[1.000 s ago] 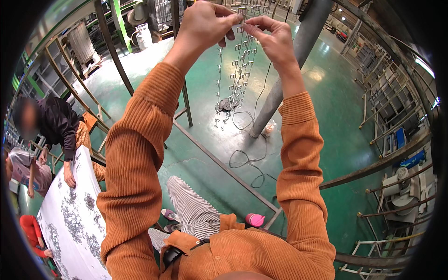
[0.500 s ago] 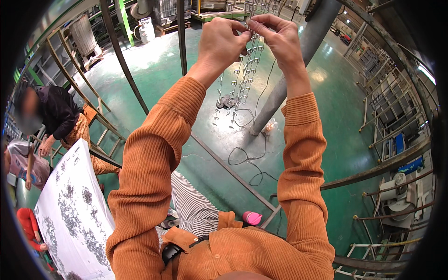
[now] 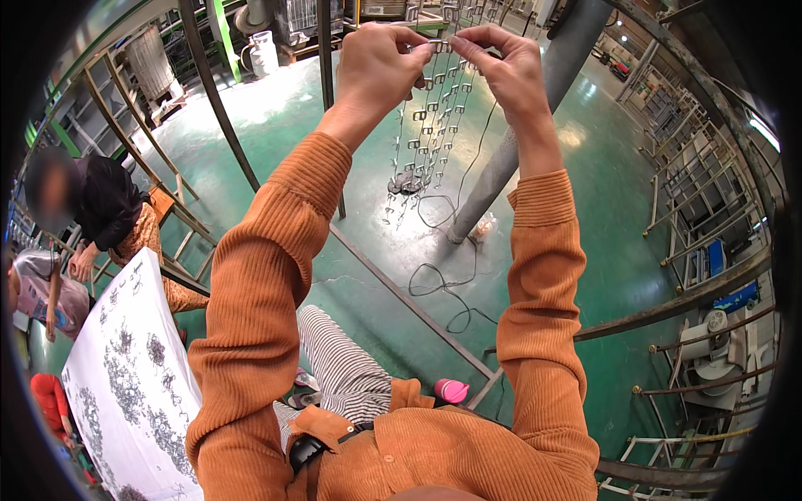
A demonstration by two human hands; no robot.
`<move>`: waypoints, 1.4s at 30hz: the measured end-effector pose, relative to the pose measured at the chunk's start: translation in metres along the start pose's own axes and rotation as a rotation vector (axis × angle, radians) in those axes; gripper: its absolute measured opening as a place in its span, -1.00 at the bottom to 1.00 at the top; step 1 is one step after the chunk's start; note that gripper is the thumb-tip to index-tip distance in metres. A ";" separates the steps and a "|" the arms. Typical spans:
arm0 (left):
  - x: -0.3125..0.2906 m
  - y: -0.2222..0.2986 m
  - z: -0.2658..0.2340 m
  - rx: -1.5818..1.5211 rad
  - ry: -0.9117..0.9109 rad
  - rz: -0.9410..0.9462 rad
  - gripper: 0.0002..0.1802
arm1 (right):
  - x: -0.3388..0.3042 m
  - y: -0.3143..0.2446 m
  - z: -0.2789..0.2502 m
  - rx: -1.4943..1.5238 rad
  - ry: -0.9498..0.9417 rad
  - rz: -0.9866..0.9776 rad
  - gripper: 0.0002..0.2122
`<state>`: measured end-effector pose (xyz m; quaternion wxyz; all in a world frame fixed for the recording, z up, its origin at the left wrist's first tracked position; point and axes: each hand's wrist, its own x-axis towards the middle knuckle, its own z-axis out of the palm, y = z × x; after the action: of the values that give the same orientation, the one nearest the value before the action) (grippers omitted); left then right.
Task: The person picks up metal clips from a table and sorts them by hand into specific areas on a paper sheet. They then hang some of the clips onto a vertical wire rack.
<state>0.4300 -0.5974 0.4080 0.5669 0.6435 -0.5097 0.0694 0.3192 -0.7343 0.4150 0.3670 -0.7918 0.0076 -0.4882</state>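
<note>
Both of my arms are raised in front of me. Between my fingertips is a small silvery metal buckle (image 3: 439,45), shaped like a rectangular loop. My left hand (image 3: 376,73) pinches its left end with thumb and forefinger; my right hand (image 3: 511,73) pinches at its right end. Just below and behind hang several strands of similar small metal buckles (image 3: 432,125), linked one under another. More of these pieces (image 3: 452,13) hang above my hands. How the held buckle joins the strand is too small to make out.
Dark metal frame bars (image 3: 401,288) cross around me. A grey pipe (image 3: 484,188) slants up behind the strands, with a black cable (image 3: 447,301) on the green floor. A pink container (image 3: 451,390) stands near my legs. At left, people (image 3: 104,200) work beside a white-covered table (image 3: 180,367) with dark small parts.
My hands have moved slightly apart, the left one shifting left, and the buckle between them now shows. The hanging strands have swung and spread.
</note>
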 end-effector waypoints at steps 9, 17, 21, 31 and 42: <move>-0.001 0.008 -0.005 -0.028 -0.019 0.003 -0.78 | 0.000 -0.002 0.001 -0.030 -0.020 -0.012 -0.88; -0.004 -0.001 0.001 0.014 -0.036 0.076 -0.78 | 0.004 0.028 0.000 -0.053 -0.005 -0.028 -0.91; 0.003 0.005 0.016 -0.064 -0.042 0.081 -0.79 | 0.009 0.021 -0.015 -0.023 -0.015 -0.025 -0.91; -0.085 -0.030 -0.067 0.271 0.000 0.288 -0.79 | -0.118 0.009 -0.031 -0.275 0.243 -0.028 -0.91; -0.515 -0.040 -0.253 0.618 -0.569 -1.268 -0.54 | -0.412 -0.030 0.079 0.304 -0.324 1.170 -0.78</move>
<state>0.3400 -0.1038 0.1259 0.1390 0.9357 -0.1261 -0.2986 0.1546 -0.5143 0.0968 0.6786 -0.6594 0.3145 -0.0759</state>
